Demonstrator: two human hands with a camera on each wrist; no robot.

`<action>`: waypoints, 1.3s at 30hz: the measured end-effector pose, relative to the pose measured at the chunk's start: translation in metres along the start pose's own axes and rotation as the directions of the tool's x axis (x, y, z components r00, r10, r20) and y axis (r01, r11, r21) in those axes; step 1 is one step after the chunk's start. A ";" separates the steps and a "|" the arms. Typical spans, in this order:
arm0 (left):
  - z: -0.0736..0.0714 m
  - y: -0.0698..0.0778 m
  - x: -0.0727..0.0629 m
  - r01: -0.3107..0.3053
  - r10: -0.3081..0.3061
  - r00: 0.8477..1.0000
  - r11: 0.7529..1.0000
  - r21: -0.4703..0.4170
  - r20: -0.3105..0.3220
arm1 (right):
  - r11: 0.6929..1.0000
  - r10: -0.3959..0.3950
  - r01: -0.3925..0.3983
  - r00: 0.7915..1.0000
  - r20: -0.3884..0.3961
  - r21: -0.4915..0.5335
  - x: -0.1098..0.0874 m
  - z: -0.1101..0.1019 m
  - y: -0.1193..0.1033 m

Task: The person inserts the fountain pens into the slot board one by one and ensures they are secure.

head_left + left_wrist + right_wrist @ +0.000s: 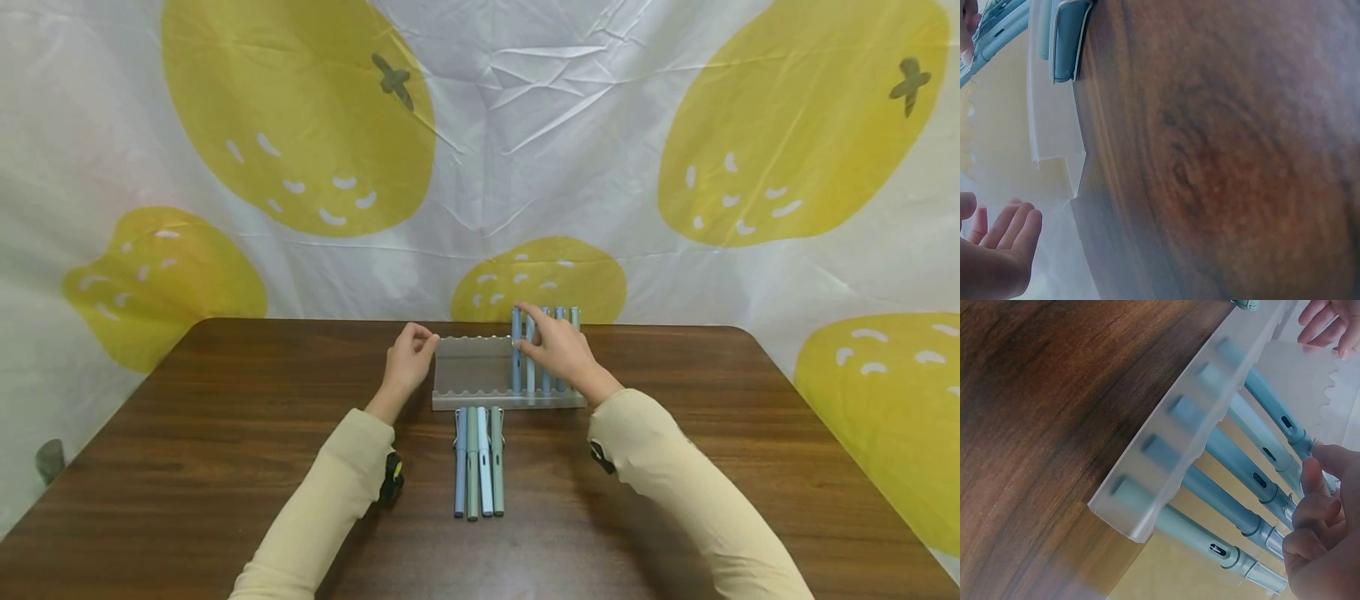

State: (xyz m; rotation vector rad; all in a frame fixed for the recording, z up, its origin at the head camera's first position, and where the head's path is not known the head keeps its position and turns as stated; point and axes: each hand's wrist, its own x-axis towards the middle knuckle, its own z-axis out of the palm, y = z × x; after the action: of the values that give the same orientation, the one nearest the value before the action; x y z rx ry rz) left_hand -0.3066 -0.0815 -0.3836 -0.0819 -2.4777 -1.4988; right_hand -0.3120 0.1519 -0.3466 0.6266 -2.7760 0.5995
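A frosted, clear pen rack (472, 367) with scalloped edges stands near the back of the table. My left hand (408, 358) pinches its upper left corner between thumb and fingertips, with the other fingers loosely bent. My right hand (558, 346) holds the upper end of a blue pen (1269, 403), the leftmost in the rack, its index finger at the pen's top and its thumb lower down. To the right, a pale blue pen (1250, 431), blue pens (1235, 462) and a green pen (1191, 534) stand in neighbouring slots, partly hidden by the right hand in the head view.
In front of the rack, several capped blue and green pens (472, 467) lie side by side on the brown wooden table (300, 500). Behind the table hangs a white curtain (480, 167) printed with yellow fruit. Dark devices sit on both wrists.
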 end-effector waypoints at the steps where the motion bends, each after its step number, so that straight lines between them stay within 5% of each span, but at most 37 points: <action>1: 0.000 0.000 0.000 -0.002 0.002 1.000 1.000 0.001 0.000 | 1.000 0.002 -0.002 1.000 0.001 -0.002 0.000 0.000 0.000; 13: 0.001 -0.001 0.000 0.003 -0.003 1.000 1.000 -0.004 0.002 | 1.000 -0.012 0.012 1.000 0.001 -0.013 0.000 0.000 0.001; 24: -0.002 0.000 -0.002 0.006 -0.006 1.000 1.000 -0.002 0.013 | 0.988 -0.132 0.140 0.984 -0.121 0.064 -0.011 0.003 -0.003; 39: -0.003 0.001 -0.003 0.005 -0.005 1.000 1.000 -0.007 0.022 | 0.958 -0.201 0.185 0.978 0.050 0.220 -0.052 0.025 -0.008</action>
State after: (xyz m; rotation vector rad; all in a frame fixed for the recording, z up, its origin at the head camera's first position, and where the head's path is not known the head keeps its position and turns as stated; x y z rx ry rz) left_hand -0.3032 -0.0833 -0.3821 -0.0943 -2.4910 -1.5169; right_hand -0.2662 0.1526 -0.3821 0.9704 -2.6903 0.8557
